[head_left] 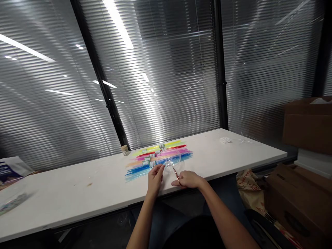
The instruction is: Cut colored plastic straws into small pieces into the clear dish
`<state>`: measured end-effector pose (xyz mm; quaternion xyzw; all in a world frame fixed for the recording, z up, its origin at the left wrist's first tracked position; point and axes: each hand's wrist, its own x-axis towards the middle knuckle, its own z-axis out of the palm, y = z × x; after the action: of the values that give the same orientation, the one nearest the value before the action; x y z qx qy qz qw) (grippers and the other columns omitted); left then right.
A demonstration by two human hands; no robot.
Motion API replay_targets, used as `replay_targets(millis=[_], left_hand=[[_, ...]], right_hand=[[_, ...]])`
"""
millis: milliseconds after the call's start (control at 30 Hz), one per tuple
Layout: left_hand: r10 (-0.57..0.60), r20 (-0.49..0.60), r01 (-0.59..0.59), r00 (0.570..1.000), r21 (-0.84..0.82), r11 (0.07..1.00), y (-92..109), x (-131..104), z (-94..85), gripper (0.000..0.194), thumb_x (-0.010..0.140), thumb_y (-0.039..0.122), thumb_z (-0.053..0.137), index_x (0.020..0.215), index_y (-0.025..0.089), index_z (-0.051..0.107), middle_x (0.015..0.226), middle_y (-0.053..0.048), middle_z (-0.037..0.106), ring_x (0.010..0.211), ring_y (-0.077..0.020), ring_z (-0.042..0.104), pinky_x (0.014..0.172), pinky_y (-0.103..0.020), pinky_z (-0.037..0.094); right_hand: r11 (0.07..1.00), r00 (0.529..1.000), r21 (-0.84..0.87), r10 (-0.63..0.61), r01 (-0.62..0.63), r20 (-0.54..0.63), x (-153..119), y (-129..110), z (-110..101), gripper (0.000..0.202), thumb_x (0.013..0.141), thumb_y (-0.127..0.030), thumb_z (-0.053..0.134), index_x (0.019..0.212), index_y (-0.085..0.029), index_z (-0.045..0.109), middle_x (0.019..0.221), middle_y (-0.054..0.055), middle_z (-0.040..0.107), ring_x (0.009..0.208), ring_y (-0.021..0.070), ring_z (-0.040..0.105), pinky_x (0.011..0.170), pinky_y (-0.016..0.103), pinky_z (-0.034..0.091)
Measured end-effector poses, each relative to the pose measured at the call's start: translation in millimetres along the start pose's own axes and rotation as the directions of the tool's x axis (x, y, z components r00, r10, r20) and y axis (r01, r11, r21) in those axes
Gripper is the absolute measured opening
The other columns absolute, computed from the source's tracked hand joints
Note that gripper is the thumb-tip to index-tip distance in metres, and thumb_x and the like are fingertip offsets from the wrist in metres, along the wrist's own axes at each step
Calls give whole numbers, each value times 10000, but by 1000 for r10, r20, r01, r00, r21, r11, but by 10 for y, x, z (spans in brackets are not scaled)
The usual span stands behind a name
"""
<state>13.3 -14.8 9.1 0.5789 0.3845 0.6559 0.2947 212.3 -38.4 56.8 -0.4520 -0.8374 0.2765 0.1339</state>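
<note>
My right hand grips a pair of scissors by its copper-coloured handles, the blades pointing up and away to the left. Pinched in the fingers of my left hand is a thin clear cord, which loops out over the table in a round shape. The scissor blades reach into the loop; whether they touch the cord I cannot tell. Behind both hands lie bundles of thin coloured strands in yellow, red, pink, orange and blue, with small printed paper labels around their middles.
The white table runs along a wall of blinds. A small lidded jar stands at its back edge. Crumpled clear plastic lies to the right, a clear bag at far left. Cardboard boxes are stacked at right.
</note>
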Motion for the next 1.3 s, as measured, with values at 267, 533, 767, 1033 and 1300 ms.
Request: replay_targets(millis=[267,533,767,1033,1300], left_hand=[[5,-4,-5,1000,6,1000,31,-7,11,361,765,496,709,873,155,666,548,59,475,449,-62,353,426,-198,256],[8,-5,-8,1000,10,1000,21,4,15,379,756,508,713,863,148,664,519,66,451,438,-64,339,424,-201,249],[2,-3,-2,1000,10,1000,28,-9,19,385,756,510,717,882,149,666,529,61,465,447,-68,350,431,-201,259],[4,2,-4,1000,25,1000,23,-6,15,398,757,522,706,892,150,668,527,62,462,444,-73,351,429,-207,270],[54,-47,-49,997,112,993,155,-52,46,401,748,539,708,875,159,687,478,84,380,448,-87,349,465,-220,283]], right_hand=[[999,999,-6,-48,48,-4,80,93,46,657,877,-705,435,477,-184,462,492,0,481,514,147,481,592,277,334],[996,997,21,-83,83,6,95,116,50,707,895,-736,350,476,-177,458,497,-3,491,506,134,460,625,275,341],[995,996,37,-89,88,24,116,128,44,689,915,-692,356,467,-177,453,476,-10,469,490,132,447,619,278,338],[992,994,77,-107,103,38,84,110,14,615,941,-579,401,478,-178,449,479,-16,467,502,128,442,640,271,351],[987,986,92,-141,133,85,24,22,-39,612,1005,-368,333,421,-186,367,423,-21,386,463,116,379,639,275,340]])
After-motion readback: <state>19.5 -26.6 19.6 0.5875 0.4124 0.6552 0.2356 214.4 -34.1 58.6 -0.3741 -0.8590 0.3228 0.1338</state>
